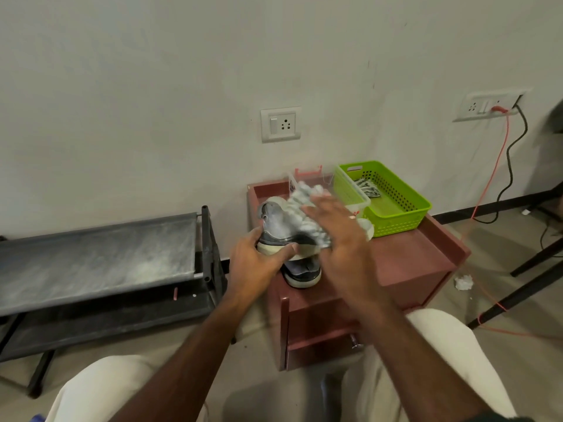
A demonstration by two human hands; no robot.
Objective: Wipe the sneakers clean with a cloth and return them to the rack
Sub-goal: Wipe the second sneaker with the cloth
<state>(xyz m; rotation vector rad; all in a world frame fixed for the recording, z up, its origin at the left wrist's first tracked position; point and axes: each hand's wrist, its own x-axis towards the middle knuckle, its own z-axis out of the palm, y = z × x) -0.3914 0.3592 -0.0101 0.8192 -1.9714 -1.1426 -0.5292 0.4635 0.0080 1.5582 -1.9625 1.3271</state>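
My left hand (259,257) grips a grey sneaker (280,226) by its heel and sole, holding it above the reddish cabinet top (405,254). My right hand (338,236) presses a pale fluffy cloth (304,211) against the sneaker's upper, fingers spread and blurred. A second dark sneaker (303,274) lies on the cabinet just under the held one. The black shoe rack (100,257) stands to the left, its dusty top shelf bare.
A green plastic basket (396,217) with a striped cloth in it sits at the cabinet's back right. A clear container stands beside it. Cables hang from a wall socket (487,106) at right. Dark chair legs (536,263) stand on the floor to the right.
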